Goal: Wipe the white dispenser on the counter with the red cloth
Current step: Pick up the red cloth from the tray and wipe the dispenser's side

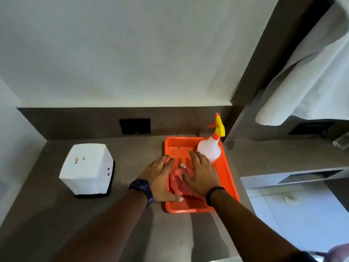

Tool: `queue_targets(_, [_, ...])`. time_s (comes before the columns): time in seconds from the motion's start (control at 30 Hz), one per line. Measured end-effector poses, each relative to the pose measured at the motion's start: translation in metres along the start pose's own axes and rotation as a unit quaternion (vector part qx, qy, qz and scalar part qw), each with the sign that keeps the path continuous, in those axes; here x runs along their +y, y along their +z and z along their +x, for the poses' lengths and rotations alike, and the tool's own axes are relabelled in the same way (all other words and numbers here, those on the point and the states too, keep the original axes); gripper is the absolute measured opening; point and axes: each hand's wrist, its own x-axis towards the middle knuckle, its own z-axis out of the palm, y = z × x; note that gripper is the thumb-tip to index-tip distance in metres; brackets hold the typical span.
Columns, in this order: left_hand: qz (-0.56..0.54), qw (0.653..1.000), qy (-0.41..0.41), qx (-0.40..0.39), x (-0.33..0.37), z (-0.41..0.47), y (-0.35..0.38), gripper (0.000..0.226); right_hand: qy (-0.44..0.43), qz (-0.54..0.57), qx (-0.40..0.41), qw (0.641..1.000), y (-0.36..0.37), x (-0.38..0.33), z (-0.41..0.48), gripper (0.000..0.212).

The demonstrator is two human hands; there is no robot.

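Both forearms reach mid-frame: left hand (160, 178) and right hand (203, 173), fingers spread, press the red cloth (179, 184) in the orange tray (229, 174). I should bunch it before lifting; white dispenser (86, 167) stands left on the table (47, 214).

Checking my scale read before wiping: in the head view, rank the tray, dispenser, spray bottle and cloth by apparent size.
1. orange tray
2. white dispenser
3. spray bottle
4. red cloth, though both hands cover part of it, so its place against the bottle is unsure.

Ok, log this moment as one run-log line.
phase: picking up cloth | left hand and right hand: on red cloth in orange tray | white dispenser: untouched
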Motion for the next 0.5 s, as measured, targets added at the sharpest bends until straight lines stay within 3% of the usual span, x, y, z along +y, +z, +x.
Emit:
queue_targets(0.13, [0.027,0.996,-0.009,-0.086,-0.01,0.01,0.025,0.148,-0.016,-0.096,-0.123,0.988,0.033,0.015,-0.003,0.088])
queue_targets(0.5, [0.031,0.997,0.008,-0.069,-0.023,0.015,0.043,0.15,0.01,-0.087,-0.136,0.987,0.056,0.011,0.007,0.082])
